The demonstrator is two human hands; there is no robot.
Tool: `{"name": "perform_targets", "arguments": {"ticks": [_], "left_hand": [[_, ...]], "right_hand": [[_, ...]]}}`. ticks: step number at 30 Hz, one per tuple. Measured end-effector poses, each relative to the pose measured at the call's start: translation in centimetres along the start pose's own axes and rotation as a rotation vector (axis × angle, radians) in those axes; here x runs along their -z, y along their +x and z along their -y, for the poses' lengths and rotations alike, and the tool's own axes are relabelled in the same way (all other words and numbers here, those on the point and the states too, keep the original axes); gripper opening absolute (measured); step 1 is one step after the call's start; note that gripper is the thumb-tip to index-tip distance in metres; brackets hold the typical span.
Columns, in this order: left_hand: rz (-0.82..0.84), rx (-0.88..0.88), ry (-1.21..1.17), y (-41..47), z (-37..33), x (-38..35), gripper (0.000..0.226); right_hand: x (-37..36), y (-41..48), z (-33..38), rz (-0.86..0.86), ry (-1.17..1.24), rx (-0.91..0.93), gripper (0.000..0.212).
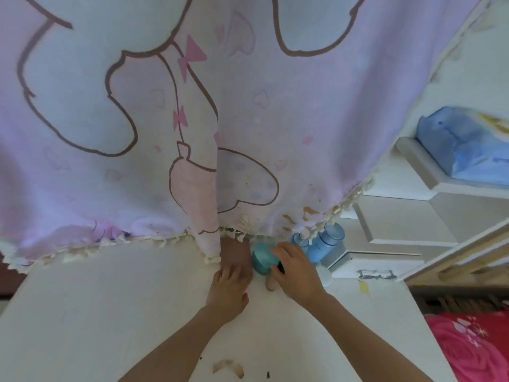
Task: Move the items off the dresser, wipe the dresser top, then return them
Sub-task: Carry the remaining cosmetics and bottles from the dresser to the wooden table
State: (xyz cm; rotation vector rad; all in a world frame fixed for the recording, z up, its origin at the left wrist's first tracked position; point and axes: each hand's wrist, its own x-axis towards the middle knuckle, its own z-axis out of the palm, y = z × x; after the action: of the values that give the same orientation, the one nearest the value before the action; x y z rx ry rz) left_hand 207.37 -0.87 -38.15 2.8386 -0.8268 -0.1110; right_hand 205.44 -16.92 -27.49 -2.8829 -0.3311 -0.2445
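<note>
Teal jar [261, 258] sits at the back of the counter [110, 312], just below the hanging cloth's [137, 119] hem and beside the blue bottles [325, 244]. Right hand [296, 271] has its fingers curled over the jar. Left hand [230, 282] rests fingers-bent by the hem; can't tell if it holds anything. Clearing or returning? Probably clearing. Next: lift the jar straight up, avoiding the bottles.

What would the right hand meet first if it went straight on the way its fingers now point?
The teal jar: the right hand has its fingers curled over it. Behind it hangs the fringed cloth, though depth there is unclear.
</note>
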Motion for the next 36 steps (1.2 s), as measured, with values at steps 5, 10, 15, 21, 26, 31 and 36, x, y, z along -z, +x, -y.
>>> {"name": "perform_targets", "arguments": {"ticks": [5, 10, 15, 21, 26, 31, 36], "left_hand": [[0.052, 0.057, 0.001, -0.6, 0.0, -0.5, 0.056], [-0.036, 0.075, -0.017, -2.3, -0.4, -0.2, 0.072], [-0.121, 0.140, -0.003, -4.7, 0.1, -1.0, 0.049], [-0.161, 0.331, 0.086, -6.3, 0.0, 0.1, 0.031], [0.006, 0.557, 0.038, -5.1, 0.2, 0.7, 0.064], [0.083, 0.755, -0.079, -4.1, -0.1, 1.4, 0.084], [0.145, 0.788, -0.189, -4.2, -0.4, 2.1, 0.081]], "right_hand": [[-1.8, -1.1, -2.1, 0.001, 0.077, -0.086, 0.036], [-3.4, -1.4, -2.7, 0.036, 0.114, -0.139, 0.034], [-4.1, -1.2, -2.8, 0.106, 0.210, -0.236, 0.035], [-5.3, -1.5, -1.7, 0.043, 0.283, -0.298, 0.031], [-5.8, -1.5, -1.4, 0.084, 0.339, -0.347, 0.042], [-6.0, -1.8, -1.6, 0.156, 0.384, -0.364, 0.048], [-6.3, -2.7, -0.9, 0.236, 0.530, -0.375, 0.066]]}}
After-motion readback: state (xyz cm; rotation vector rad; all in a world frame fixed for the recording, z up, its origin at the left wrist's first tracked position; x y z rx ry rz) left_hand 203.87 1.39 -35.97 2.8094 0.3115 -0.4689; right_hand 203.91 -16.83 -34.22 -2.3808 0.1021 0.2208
